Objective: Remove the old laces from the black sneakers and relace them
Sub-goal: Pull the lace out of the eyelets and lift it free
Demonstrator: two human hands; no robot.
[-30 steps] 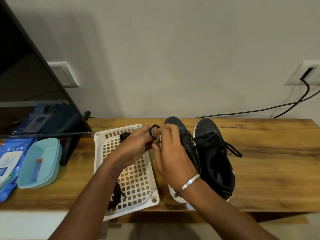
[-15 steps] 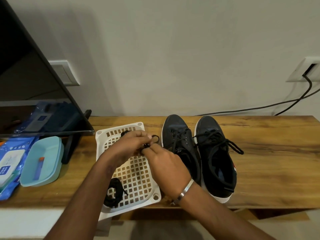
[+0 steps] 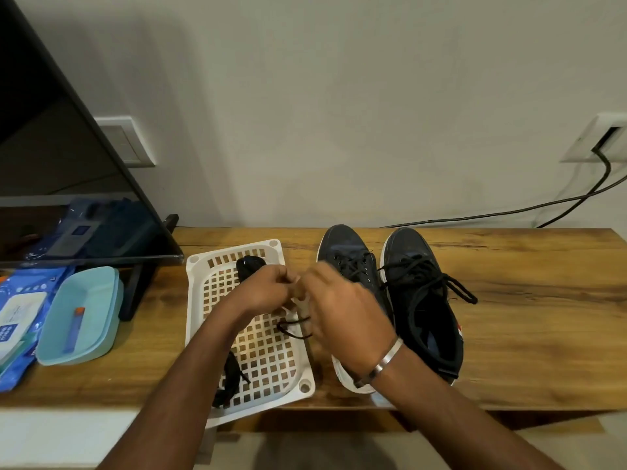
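Pinching happens right in the middle, over the white lattice tray (image 3: 203, 293): the left hand (image 3: 268, 290) has its fingers curled in tight, and the right hand (image 3: 339, 310) meets it fingertip to fingertip, though it's motion-blurred so I honestly can't tell what its fingers are doing. A loop of black lace (image 3: 293, 329) dangles just under the two hands above the tray, so at least one of them has it; looks like the left, but the exact grip is hidden. There's a metal bangle (image 3: 383, 361) on the right wrist. In the tray, one bundled black lace (image 3: 249, 266) sits at the far end behind the left hand, and another bundle (image 3: 230, 378) lies at the near end, partly under the left forearm. Just right of the tray, the two black sneakers stand side by side on the wooden shelf (image 3: 526, 317), toes to the wall. The left sneaker (image 3: 349, 262) is half covered by the right hand, and the right sneaker (image 3: 424, 307) is laced with loose ends flopped out. Further left there's a teal dish (image 3: 81, 313), a blue wipes pack (image 3: 17, 317) and a TV (image 3: 51, 164).
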